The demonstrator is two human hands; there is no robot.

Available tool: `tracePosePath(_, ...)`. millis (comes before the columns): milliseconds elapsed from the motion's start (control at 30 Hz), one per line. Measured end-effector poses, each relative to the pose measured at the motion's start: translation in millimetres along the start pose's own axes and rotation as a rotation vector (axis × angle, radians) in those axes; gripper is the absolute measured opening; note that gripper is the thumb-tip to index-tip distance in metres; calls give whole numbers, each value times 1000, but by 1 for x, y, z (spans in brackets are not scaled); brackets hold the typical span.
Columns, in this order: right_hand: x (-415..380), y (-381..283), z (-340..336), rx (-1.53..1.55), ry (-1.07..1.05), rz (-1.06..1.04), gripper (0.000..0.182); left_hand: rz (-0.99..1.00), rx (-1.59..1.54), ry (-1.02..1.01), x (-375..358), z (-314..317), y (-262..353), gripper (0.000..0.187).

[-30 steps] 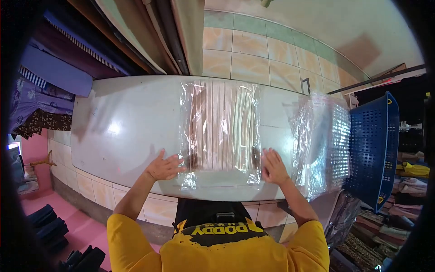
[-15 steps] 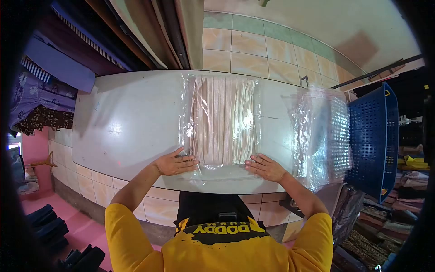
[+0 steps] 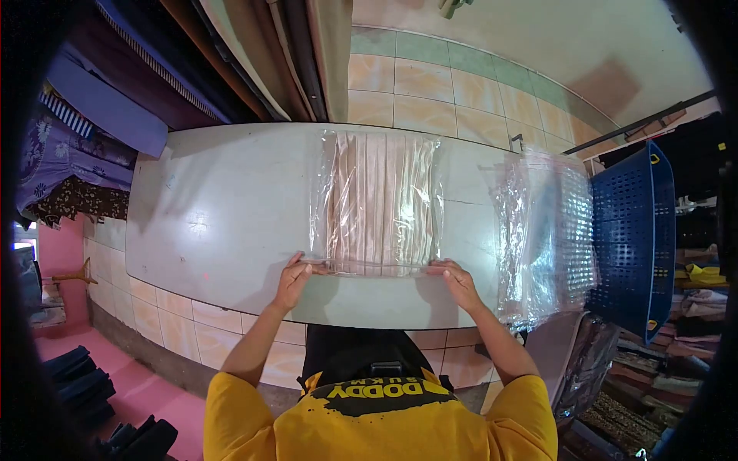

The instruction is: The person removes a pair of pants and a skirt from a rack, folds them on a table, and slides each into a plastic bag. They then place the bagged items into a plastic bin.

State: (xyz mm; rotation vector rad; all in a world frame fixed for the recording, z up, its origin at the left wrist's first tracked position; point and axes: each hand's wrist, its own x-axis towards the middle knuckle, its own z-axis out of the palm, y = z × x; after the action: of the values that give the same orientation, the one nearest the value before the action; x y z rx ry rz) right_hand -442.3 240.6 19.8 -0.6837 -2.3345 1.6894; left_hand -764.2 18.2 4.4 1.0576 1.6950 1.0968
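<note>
A folded, pleated pale pink garment (image 3: 380, 207) lies inside a clear plastic bag (image 3: 319, 200) on the white table. The bag's near edge is turned up along the bottom of the cloth. At its near left corner, my left hand (image 3: 293, 283) is closed, thumb and fingers pressed on the plastic. My right hand (image 3: 459, 284) pinches the near right corner in the same way. Both hands are level with each other, one on each side of the package.
A stack of clear plastic bags (image 3: 538, 238) lies on the table (image 3: 207, 253) at the right, against a blue perforated basket (image 3: 634, 238). Hanging clothes (image 3: 223, 54) crowd the far left edge. Folded fabrics (image 3: 653, 376) lie at the lower right.
Both hands have gone from lying flat by the near corners to gripping the bag's near edge, which is now folded up toward the garment. My left hand has drawn slightly outward.
</note>
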Motion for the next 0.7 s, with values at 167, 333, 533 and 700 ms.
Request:
tracePosePath(167,13,-5,25,245,444,321,27,98,370,457,-4,34,10,31)
tracePosePath(333,26,2,42,-94,640,331,18,-14,613,615,-3,46,16,31)
tracePosePath(533,31,1,56,-483,864,164,9,-112,727,731,-3,49,13,20)
tracePosePath(700,33,-8,60,-548,1013,43,4,-154,749,805,2,55,17,21)
